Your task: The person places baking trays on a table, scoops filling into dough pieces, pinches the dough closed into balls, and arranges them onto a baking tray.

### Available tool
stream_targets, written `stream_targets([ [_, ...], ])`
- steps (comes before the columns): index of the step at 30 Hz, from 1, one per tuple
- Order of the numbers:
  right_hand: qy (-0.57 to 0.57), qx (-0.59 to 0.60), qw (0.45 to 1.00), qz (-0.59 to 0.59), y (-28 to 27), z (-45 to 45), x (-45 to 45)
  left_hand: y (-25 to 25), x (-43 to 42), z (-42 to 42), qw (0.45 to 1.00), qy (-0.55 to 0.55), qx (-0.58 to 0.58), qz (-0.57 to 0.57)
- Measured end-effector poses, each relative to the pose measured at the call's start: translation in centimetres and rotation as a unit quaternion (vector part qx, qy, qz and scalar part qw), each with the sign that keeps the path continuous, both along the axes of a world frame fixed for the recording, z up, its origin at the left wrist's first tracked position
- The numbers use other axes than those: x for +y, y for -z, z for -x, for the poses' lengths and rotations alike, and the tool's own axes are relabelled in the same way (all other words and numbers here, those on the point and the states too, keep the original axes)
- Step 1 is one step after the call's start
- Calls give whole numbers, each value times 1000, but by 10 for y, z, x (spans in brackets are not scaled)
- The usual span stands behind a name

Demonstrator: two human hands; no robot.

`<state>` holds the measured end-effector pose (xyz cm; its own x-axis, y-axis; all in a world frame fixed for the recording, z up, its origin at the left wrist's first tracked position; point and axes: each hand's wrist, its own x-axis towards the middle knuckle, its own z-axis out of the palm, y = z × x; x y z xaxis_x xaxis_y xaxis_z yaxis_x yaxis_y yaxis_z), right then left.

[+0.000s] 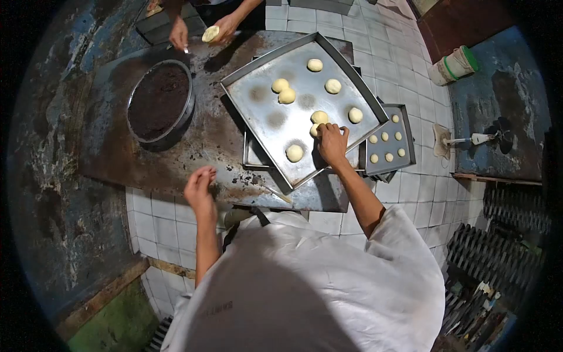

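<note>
My right hand (pixel 332 144) reaches over a large metal tray (pixel 252 114), its fingers closed on a pale dough ball (pixel 315 129). A second dough ball (pixel 319 117) touches that one on the far side. Other dough balls sit on the tray, among them a touching pair (pixel 283 91) to the left and a single dough ball (pixel 294 153) near the front. To the left of the tray, my left hand (pixel 200 186) is above the table's near edge. Its fingers are curled together, and nothing shows in them.
A round pan of dark crumbly filling (pixel 159 100) stands on the worn metal table (pixel 111 144). Across it, a co-worker's hands (pixel 226 28) hold a flattened piece of dough (pixel 210 33) and a small utensil. A smaller tray (pixel 404 126) with several dough balls lies at the right.
</note>
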<state>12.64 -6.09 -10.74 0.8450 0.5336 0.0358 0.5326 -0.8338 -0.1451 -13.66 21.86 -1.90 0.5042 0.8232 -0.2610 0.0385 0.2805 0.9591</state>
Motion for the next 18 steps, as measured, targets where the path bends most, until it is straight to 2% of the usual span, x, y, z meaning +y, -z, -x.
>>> stream_targets([
  [2,77,137,985,-69,-30,11,-2,-1,-16,-25,991,125,-29,-47],
  [3,121,225,961,-105,-46,13,-9,-4,-26,-37,985,165,-22,-48],
  [4,122,221,962,-108,-49,15,-22,-7,-37,-49,978,203,-16,-48],
  [5,134,324,895,-276,-52,16,-38,-9,-48,-61,968,244,-33,-38],
  [6,140,416,789,-430,-53,21,-49,-11,-60,-72,957,284,-48,-27],
  [7,140,414,790,-429,-65,28,-53,-9,-70,-83,944,326,-50,-24],
  [9,141,464,730,-482,-95,40,-60,0,-89,-107,920,390,-47,-15],
  [10,142,462,729,-485,-108,46,-60,-7,-101,-117,911,411,-41,-9],
  [11,137,496,678,-525,-121,53,-57,-16,-111,-121,910,414,-8,30],
  [12,132,528,623,-562,-131,59,-54,-16,-115,-130,900,435,-29,-23],
  [13,105,551,575,-596,-136,65,-51,-17,-118,-135,893,447,-49,20],
  [14,108,555,573,-594,-137,70,-47,-16,-118,-136,885,457,-66,66],
  [16,91,553,497,-662,-135,82,-33,-13,-114,-135,868,456,-105,166],
  [17,91,560,501,-654,-137,85,-20,-12,-108,-130,874,451,-85,163],
  [18,106,514,551,-649,-121,87,-8,-13,-105,-126,892,426,-69,134],
])
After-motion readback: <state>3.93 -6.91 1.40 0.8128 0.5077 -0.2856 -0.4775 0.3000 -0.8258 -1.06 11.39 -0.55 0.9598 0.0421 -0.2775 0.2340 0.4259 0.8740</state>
